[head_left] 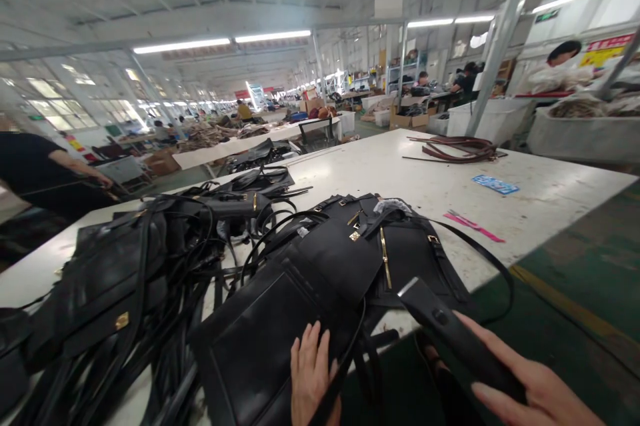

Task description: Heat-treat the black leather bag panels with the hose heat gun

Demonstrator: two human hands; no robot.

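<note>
My left hand [313, 373] lies flat on a black leather bag [260, 339] at the table's near edge, fingers stretched out. A thin black strap crosses in front of its wrist. My right hand [530, 373] is wrapped round a black clipper-like tool [445, 326] with a button and a wide silver tip. That tip points up and left, close to a black backpack [410, 253] with a gold zip and buckles. The backpack lies just beyond the bag under my left hand, and its strap loops out past the table edge.
Several black bags [110, 279] with tangled straps are heaped at left. Farther back on the white table [365, 166] lie brown straps [460, 149], a blue patterned card [495, 184] and pink-handled snips [475, 226]. A person in black [45, 173] stands at far left.
</note>
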